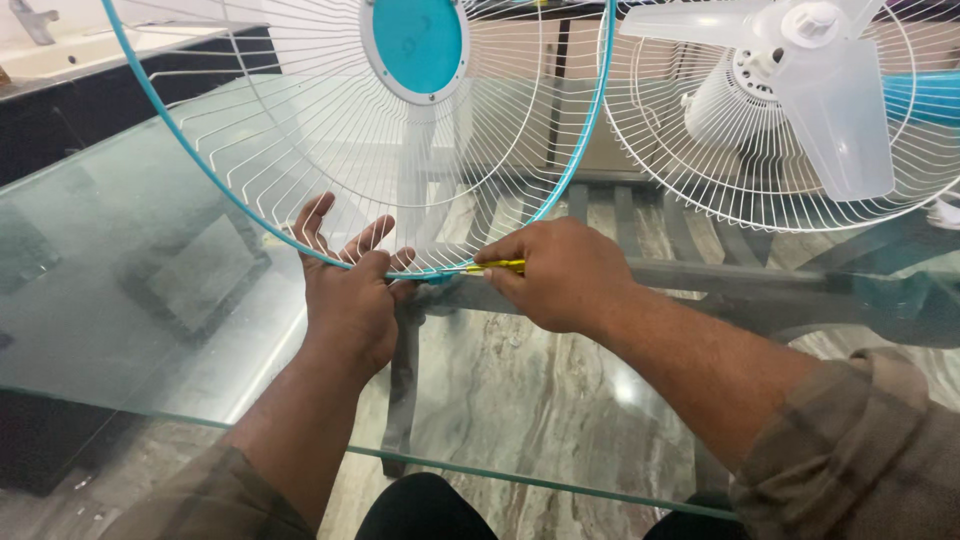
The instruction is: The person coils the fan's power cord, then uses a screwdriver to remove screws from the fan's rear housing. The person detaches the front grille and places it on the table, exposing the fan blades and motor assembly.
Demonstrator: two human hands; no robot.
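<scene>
A round white wire fan guard (330, 140) with a turquoise rim and turquoise centre disc stands upright on the glass table (130, 300). My left hand (345, 290) holds its bottom rim from below, fingers spread behind the wires. My right hand (560, 275) grips a yellow-handled screwdriver (495, 267) whose tip points left at the rim's lowest point, beside my left fingers.
A fan body with translucent white blades (830, 90) and a rear wire guard (700, 150) lies at the right on the table. A dark counter with a sink (90, 50) stands at the far left. Marble floor and the table frame show through the glass.
</scene>
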